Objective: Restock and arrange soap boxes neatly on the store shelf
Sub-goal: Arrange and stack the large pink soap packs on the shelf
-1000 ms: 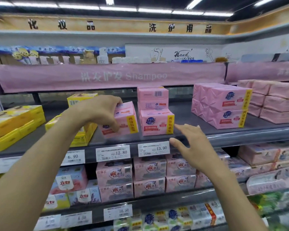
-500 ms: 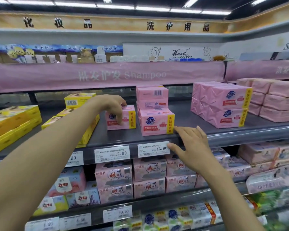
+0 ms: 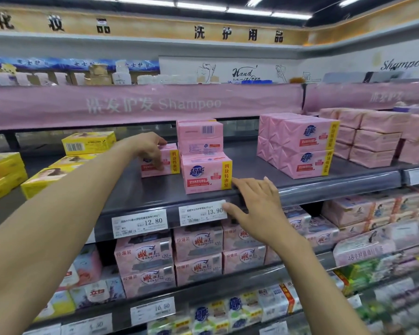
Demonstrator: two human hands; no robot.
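Observation:
My left hand [image 3: 150, 147] grips a pink soap box [image 3: 168, 163] that stands on the grey shelf [image 3: 153, 197], fingers over its top and thumb on its front. Just right of it stands a front pink soap box [image 3: 207, 172], with a stack of two more pink boxes [image 3: 200, 136] behind it. My right hand [image 3: 257, 206] rests with fingers spread on the shelf's front edge, beside the front box's lower right corner and the 13.90 price tag [image 3: 203, 212].
A block of pink soap packs [image 3: 300, 143] sits further right, paler pink packs [image 3: 373, 139] beyond. Yellow soap boxes [image 3: 58, 163] lie at the left. A pink banner [image 3: 143, 105] hangs above. Lower shelves hold several pink boxes [image 3: 196, 252].
My left hand set the tilted pink box down flat on the shelf and slid it back beside the stack. My right hand lowered onto the shelf's front edge.

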